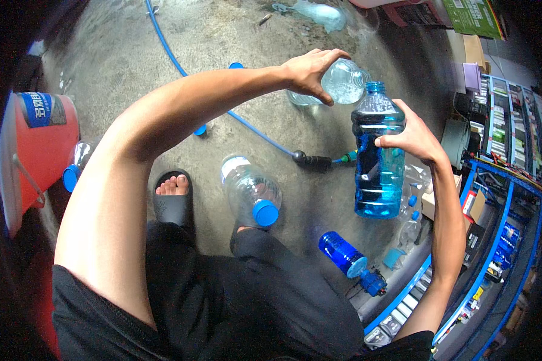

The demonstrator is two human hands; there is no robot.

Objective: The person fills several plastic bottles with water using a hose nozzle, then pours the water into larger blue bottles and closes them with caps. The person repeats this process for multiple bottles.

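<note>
My left hand (310, 72) reaches far forward with fingers and thumb closed around a clear round plastic bottle (345, 83). That bottle lies tilted, one end close to the open neck of a ribbed bottle of blue liquid (379, 171). Whether the two touch, I cannot tell. My right hand (414, 135) grips the ribbed bottle near its shoulder and keeps it roughly upright, uncapped. Between my feet and my hands stands a large clear bottle with a blue cap (253, 189).
A blue hose (256, 136) crosses the concrete floor to a black-handled fitting (312, 160). Loose blue caps (200, 130) lie near it. A dark blue bottle (343, 254) lies right of my legs. At left is a red bucket (48, 144); at right, blue metal shelving (506, 222) with boxes.
</note>
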